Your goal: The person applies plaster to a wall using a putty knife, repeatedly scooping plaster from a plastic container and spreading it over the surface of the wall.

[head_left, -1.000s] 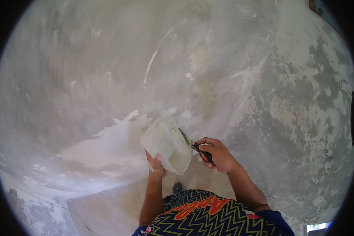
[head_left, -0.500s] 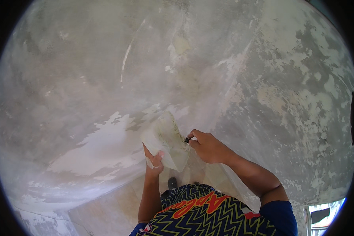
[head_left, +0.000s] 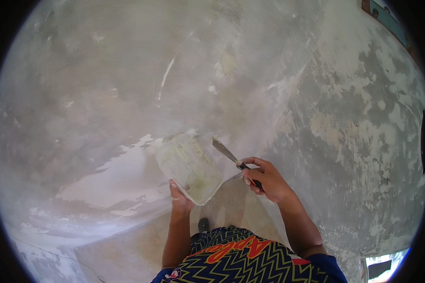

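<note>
My left hand (head_left: pixel 180 195) grips the near-left edge of a pale rectangular tub (head_left: pixel 164 162), its thumb on the rim and its other fingers mostly hidden beneath. Whitish-green paste (head_left: pixel 193 165) is smeared over the tub's inside. In my right hand (head_left: pixel 265 181) is a putty knife (head_left: pixel 225 150) with a black and red handle. Its metal blade points up and left, just right of the tub's far corner and apart from it. My right fingers are wrapped round the handle.
A grey wall (head_left: pixel 104 70) with white filler patches (head_left: pixel 113 172) stands ahead, meeting a blotchy wall (head_left: pixel 363 141) at a corner on the right. Tan floor tiles (head_left: pixel 123 250) lie below, with my shoe (head_left: pixel 203 225) on them. A framed opening (head_left: pixel 387 21) shows at the upper right.
The tub has tipped from steeply tilted to flatter, so its inside now faces me. My right hand has moved right and down, and the knife blade has come away from the tub into full view.
</note>
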A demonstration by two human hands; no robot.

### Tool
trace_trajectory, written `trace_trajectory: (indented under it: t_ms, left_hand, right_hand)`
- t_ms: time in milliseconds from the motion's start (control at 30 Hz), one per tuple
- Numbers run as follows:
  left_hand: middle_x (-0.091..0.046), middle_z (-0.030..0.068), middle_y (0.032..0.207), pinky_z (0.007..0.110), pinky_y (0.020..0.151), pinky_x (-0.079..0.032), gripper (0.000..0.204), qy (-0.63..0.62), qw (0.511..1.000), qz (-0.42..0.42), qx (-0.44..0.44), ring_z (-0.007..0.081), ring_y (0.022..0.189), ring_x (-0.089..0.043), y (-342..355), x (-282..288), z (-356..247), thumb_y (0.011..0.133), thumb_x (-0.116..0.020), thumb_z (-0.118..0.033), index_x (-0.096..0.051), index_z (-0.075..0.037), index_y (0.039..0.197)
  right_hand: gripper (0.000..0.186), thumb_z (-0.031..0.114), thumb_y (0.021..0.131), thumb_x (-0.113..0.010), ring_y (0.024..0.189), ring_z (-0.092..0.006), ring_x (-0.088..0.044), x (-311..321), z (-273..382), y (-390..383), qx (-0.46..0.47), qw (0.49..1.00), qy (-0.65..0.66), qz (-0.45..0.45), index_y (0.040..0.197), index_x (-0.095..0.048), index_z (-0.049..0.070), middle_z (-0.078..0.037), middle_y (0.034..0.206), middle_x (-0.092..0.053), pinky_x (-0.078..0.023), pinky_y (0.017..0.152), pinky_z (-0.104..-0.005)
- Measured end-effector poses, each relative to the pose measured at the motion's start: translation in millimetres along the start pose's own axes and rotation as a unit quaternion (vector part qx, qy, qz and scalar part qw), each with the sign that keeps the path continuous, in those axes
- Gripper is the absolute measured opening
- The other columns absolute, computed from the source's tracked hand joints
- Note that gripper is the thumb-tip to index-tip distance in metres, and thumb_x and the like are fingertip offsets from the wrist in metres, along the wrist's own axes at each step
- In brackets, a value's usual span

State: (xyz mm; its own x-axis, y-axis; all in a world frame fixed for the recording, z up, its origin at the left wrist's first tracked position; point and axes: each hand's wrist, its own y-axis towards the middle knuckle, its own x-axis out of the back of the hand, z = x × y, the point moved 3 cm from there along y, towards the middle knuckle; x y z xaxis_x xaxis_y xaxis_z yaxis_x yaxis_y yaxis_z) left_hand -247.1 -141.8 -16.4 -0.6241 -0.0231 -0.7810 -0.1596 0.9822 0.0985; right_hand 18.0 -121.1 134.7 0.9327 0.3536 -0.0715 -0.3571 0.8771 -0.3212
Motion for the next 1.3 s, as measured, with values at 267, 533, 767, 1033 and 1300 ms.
trace_trajectory:
  t_ms: [267,533,767,1033,1300]
  left_hand:
    - [-0.048,0.0126,0.156,0.058,0.114,-0.044,0.081,-0.214,0.975,0.014,0.064,0.0367,0.139,-0.050,-8,7,15,0.101,-0.045,-0.069,-0.036,-0.015,0.160]
    - [-0.049,0.0115,0.155,0.052,0.115,-0.044,0.086,-0.118,0.992,0.021,0.036,0.0331,0.138,-0.051,5,-19,9,0.099,-0.046,-0.072,-0.034,-0.014,0.160]
    - [-0.046,0.0112,0.157,0.052,0.115,-0.043,0.086,-0.132,0.991,-0.023,0.009,0.0338,0.142,-0.048,5,-43,7,0.099,-0.046,-0.072,-0.033,-0.014,0.161]
    - [-0.041,0.0112,0.160,0.056,0.117,-0.041,0.088,-0.108,0.994,0.000,-0.016,0.0344,0.144,-0.045,6,-44,14,0.099,-0.045,-0.073,-0.030,-0.014,0.162]
    - [-0.046,0.0118,0.157,0.056,0.115,-0.043,0.088,-0.100,0.995,0.026,0.004,0.0342,0.140,-0.048,4,-65,6,0.097,-0.050,-0.072,-0.032,-0.014,0.161]
  right_hand:
    - [0.044,0.027,0.098,-0.064,0.054,-0.0179,-0.061,-12,-36,-9,-0.051,0.932,0.285,0.217,0.129,-0.057,-0.003,-0.015,0.086,-0.070,-0.044,0.044,-0.0283]
    - [0.030,0.021,0.098,-0.070,0.046,-0.0107,-0.051,-32,-55,-8,-0.061,0.958,0.074,0.269,0.109,-0.070,-0.006,-0.010,0.077,-0.066,-0.038,0.042,-0.0250]
    - [0.033,0.025,0.098,-0.073,0.045,-0.0084,-0.048,-7,-69,-15,-0.037,0.969,0.069,0.236,0.108,-0.071,-0.006,-0.007,0.070,-0.064,-0.038,0.042,-0.0241]
    - [0.050,0.041,0.102,-0.065,0.039,-0.0103,-0.047,16,-74,-30,-0.032,0.941,0.219,0.256,0.103,-0.065,-0.009,-0.010,0.064,-0.060,-0.035,0.035,-0.0246]
    - [0.051,0.047,0.108,-0.050,0.035,-0.0116,-0.042,16,-97,-32,-0.063,0.813,0.430,0.388,0.097,-0.052,-0.002,-0.010,0.058,-0.052,-0.032,0.030,-0.0242]
